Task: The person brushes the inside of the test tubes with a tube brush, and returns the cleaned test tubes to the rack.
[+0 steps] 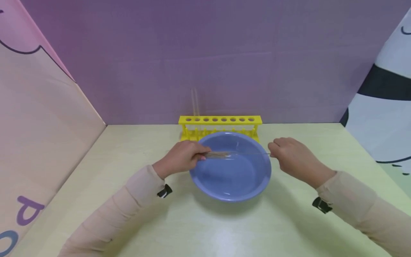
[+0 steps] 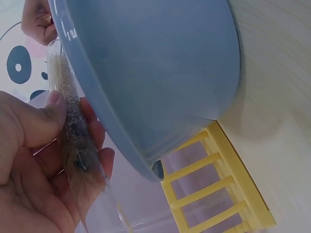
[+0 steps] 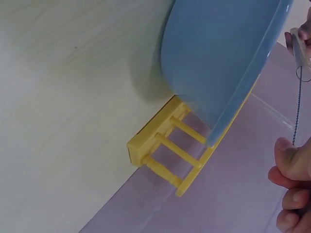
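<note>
My left hand [image 1: 183, 157] grips a clear test tube [image 2: 54, 47] between thumb and fingers, above the left part of a blue basin [image 1: 228, 178]. Inside the tube sits a test tube brush [image 2: 74, 121] with pale to brown bristles. Its thin twisted wire handle [image 3: 298, 109] runs out of the tube's mouth to the right. My right hand [image 1: 293, 157], fingers curled, pinches the end of that wire just beyond the basin's right rim. The tube and wire lie roughly level across the basin. Most of the right palm is hidden in the right wrist view.
Behind the basin stands a yellow test tube rack [image 1: 221, 120], partly covered by the rim. Another clear tube [image 1: 195, 101] stands upright in its left part. The pale wooden table [image 1: 224, 228] meets a purple backdrop [image 1: 224, 82], with printed panels at both sides.
</note>
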Demonstrator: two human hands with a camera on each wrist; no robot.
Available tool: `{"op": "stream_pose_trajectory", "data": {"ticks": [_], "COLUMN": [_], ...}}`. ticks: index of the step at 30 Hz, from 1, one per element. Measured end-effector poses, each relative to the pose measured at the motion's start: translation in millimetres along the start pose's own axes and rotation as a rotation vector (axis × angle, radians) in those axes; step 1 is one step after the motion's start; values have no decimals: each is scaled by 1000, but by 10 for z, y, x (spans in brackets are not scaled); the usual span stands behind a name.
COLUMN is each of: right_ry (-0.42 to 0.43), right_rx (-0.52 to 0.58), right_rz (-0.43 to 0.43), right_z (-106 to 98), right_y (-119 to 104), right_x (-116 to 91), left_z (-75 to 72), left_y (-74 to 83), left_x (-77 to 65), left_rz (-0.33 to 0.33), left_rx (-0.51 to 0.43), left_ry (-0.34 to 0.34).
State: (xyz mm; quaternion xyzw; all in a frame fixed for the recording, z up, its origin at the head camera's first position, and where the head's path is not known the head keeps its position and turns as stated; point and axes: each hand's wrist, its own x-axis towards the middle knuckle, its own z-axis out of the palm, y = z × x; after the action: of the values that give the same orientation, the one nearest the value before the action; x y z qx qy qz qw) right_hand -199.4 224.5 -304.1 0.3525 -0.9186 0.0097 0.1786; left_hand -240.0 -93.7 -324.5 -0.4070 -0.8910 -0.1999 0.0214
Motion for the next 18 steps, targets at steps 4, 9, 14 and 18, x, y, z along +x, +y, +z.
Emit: {"op": "stream_pose_trajectory", "data": {"ticks": [4,9,14,18], "right_ry": [40,45,44,24], "right_rx": [-21,-33,-29,-16], "right_rz": [-13,-12,-5,4], "right_z": [32,43,43,47], "right_y": [35,65,78,94], "right_x": [-40,-77,-105,-120], "left_z": [12,21,22,18], "left_y": [-16,-33,-38,-40], "left_x": [-6,-12,-14,-21], "left_rz": [-9,-14,-18,-19], "left_rx": [-13,-30,-36,-36], "left_ry": [-13,-18,-25,-26]}}
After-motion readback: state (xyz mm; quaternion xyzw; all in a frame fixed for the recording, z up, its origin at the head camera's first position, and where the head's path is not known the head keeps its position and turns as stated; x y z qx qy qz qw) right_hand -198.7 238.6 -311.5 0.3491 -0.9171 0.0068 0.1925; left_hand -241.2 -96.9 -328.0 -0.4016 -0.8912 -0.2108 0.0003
